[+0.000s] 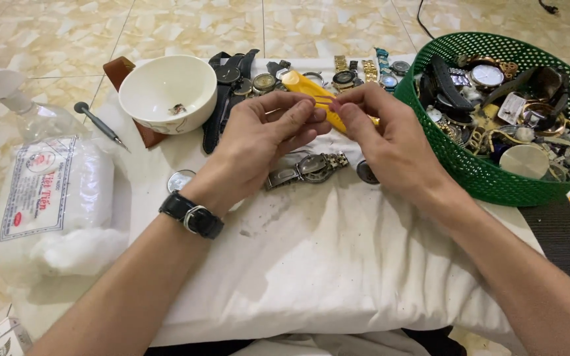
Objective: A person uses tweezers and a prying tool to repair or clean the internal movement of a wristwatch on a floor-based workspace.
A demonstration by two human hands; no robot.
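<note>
Both hands meet over a white cloth-covered pad (338, 250) and grip a yellow plastic tool (306, 86) between them. My left hand (265, 132), with a black watch strap on its wrist, pinches the tool's middle. My right hand (390, 138) pinches it from the right side; a yellow end shows past its fingers. Something small may sit at the fingertips, too small to tell. Just below the hands lies a metal-band wristwatch (306, 168), flat on the cloth.
A green mesh basket (483, 178) full of watches stands at the right. Several watches and straps (344, 74) lie in a row behind the hands. A white bowl (166, 92), a small screwdriver (100, 125), a cotton-wool bag (54, 198) and a spray bottle (14, 99) are at the left.
</note>
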